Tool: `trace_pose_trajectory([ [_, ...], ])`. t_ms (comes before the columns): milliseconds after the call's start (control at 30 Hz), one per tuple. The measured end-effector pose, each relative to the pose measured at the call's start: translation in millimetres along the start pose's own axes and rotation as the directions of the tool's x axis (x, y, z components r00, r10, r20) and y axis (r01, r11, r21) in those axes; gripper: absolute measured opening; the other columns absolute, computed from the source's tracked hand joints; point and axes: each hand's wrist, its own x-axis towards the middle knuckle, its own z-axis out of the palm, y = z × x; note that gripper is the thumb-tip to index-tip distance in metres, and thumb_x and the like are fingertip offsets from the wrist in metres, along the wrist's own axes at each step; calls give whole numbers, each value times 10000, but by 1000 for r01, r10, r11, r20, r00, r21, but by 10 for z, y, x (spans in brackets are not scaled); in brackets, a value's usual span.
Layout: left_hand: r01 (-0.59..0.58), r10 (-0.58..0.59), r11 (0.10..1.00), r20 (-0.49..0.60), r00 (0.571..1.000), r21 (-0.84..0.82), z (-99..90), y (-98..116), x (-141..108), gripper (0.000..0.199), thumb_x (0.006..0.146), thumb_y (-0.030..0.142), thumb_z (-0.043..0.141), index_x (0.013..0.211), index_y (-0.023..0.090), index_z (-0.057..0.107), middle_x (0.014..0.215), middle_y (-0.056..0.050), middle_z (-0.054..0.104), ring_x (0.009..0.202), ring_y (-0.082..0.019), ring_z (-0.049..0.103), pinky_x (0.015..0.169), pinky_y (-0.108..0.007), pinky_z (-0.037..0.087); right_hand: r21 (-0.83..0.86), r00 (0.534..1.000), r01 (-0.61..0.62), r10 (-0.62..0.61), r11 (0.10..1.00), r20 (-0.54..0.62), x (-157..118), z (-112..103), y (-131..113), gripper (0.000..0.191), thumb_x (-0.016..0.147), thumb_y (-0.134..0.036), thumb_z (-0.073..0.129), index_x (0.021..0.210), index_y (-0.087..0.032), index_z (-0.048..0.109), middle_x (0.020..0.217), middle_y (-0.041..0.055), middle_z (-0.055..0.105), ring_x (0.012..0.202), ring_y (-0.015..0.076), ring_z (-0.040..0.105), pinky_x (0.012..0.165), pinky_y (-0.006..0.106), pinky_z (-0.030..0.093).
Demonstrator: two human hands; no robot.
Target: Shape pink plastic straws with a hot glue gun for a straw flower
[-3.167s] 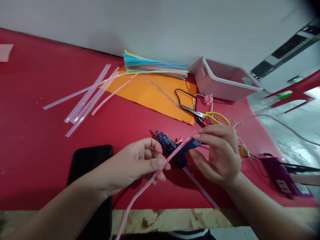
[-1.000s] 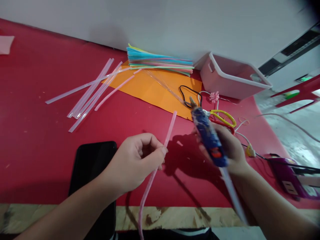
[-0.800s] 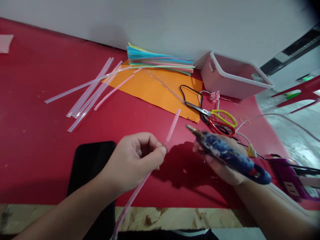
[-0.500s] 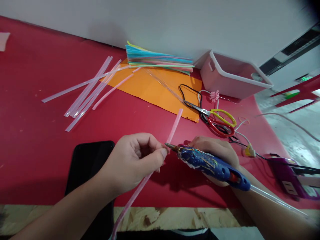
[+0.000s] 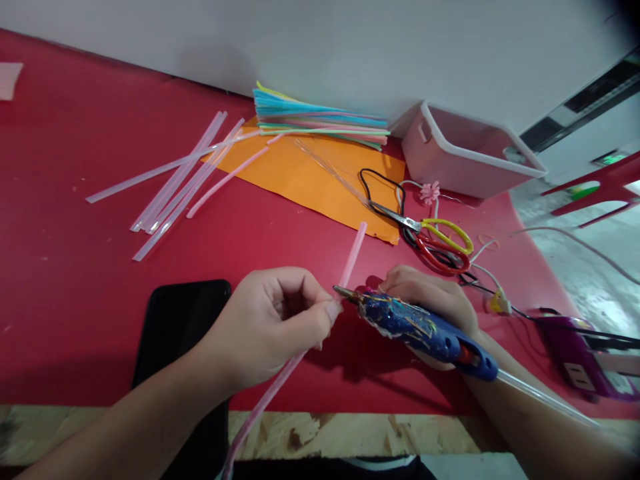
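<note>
Between thumb and fingers, my left hand pinches a fuzzy pink strip that runs from the upper right down past the table's front edge. My right hand is wrapped round a blue glue gun streaked with dried glue, a clear glue stick jutting from its back end. The gun's metal tip points left and sits at the pink strip, just above my left fingertips. Whether tip and strip touch I cannot tell.
A black phone lies beside my left forearm. Pale strips, orange paper, a bundle of coloured pipe cleaners, scissors, cables, a pink bin and a purple power strip lie farther out.
My left hand and the pink strip have shifted slightly right. The glue gun's tip has moved a little right too, staying close to the strip.
</note>
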Motion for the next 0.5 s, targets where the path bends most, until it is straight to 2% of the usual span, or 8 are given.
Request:
trace_pose_trajectory([
  [133, 1, -1, 1000, 0, 1000, 6, 0, -6, 11, 179, 726, 139, 736, 615, 168, 598, 527, 69, 599, 484, -44, 512, 492, -138, 415, -3, 1000, -2, 1, 1000, -17, 0, -5, 5, 278, 1020, -456, 573, 1012, -189, 651, 862, 97, 708, 811, 206, 672, 761, 351, 567],
  [333, 9, -9, 1000, -6, 1000, 4, -6, -7, 24, 179, 722, 143, 744, 619, 166, 600, 522, 69, 606, 477, -42, 520, 487, -134, 417, 38, 999, 34, -32, 999, -44, 15, 7, -11, 159, 1022, -334, 592, 1030, -183, 642, 869, 94, 684, 818, 211, 694, 758, 348, 586],
  [500, 10, -10, 1000, -4, 1000, -7, -7, 12, 9, 170, 705, 139, 746, 602, 165, 613, 499, 66, 617, 463, -45, 533, 483, -132, 429, 26, 999, 41, -40, 999, -29, 25, 13, -12, 250, 1032, -422, 580, 1035, -183, 652, 858, 90, 690, 802, 194, 687, 766, 340, 586],
])
